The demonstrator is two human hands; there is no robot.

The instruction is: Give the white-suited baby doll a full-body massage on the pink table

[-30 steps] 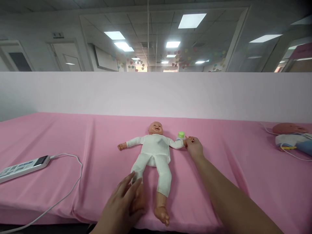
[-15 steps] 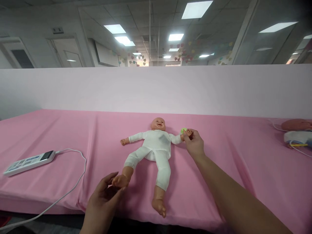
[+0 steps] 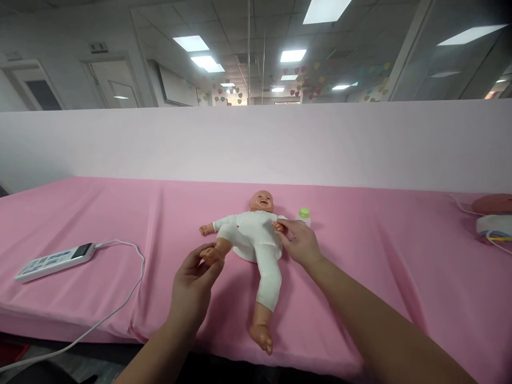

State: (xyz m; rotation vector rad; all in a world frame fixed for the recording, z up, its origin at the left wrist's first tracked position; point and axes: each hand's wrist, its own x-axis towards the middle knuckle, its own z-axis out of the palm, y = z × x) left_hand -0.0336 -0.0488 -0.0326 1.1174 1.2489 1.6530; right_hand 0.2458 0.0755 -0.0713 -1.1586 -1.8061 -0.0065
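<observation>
- Doll (image 3: 256, 237): white suit, peach skin.
- Sheet (image 3: 360, 256): plain pink.
- Bottle (image 3: 304, 215) at the doll's two o'clock: green cap.
- Remote (image 3: 54, 261) at nine o'clock: white, white cable.

Left of my hands the bench (image 3: 100, 213) lies open up to the white cable (image 3: 132, 277); a green-capped bottle (image 3: 304, 215) stands far right of the doll (image 3: 252, 240).

One head-worn camera, looking forward and slightly down over a pink table (image 3: 80, 213), both forearms entering from the bottom edge, doll (image 3: 256, 240) at frame centre within arm's reach, partition wall and ceiling lights filling the upper half
</observation>
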